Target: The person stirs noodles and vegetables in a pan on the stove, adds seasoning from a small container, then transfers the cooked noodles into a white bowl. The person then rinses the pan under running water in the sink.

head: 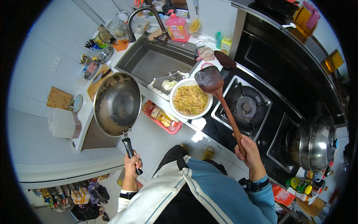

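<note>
My left hand [132,163] grips the black handle of a worn wok [117,105], whose scratched inside holds no food. The wok hangs in the air over the floor and the counter edge, left of the sink. In my right hand [247,151] is the shaft of a dark wooden spatula [209,79]. Its wet-looking blade is above the counter, in front of the far rim of a white bowl [210,109]. Shredded, cooked food [191,100] fills that bowl, which sits between the sink and the gas burner [246,106].
A sink [159,61] with a dark faucet [145,9] lies ahead. A knife [100,77] rests on a cutting board [91,89] at left. A lidded steel pot [316,144] occupies the right burner. Below, a red basket [174,128] with bottles stands on the floor.
</note>
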Demonstrator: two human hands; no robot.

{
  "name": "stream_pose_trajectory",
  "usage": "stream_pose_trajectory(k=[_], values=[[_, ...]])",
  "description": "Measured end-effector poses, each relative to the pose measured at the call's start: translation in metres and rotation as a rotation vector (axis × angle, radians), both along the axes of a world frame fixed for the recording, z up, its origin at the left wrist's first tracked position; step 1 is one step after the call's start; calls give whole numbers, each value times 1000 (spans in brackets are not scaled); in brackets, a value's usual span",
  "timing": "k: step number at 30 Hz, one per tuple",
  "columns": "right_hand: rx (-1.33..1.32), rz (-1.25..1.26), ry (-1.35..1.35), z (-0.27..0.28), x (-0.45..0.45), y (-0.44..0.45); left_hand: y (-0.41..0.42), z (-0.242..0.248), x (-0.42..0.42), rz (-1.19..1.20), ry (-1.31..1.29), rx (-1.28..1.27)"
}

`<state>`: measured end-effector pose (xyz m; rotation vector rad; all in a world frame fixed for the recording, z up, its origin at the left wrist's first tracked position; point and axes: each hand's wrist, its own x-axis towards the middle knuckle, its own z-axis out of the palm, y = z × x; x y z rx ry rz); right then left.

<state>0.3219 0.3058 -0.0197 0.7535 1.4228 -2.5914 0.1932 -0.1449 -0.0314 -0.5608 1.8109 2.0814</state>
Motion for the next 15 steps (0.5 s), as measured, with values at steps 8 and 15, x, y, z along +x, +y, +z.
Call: stream_pose_trajectory(k=[8, 15], values=[[266, 74, -68, 31, -39, -23, -38, 10, -119, -112, 3, -173], [233, -347, -96, 40, -121, -118, -60, -26, -305, -384, -89, -115]])
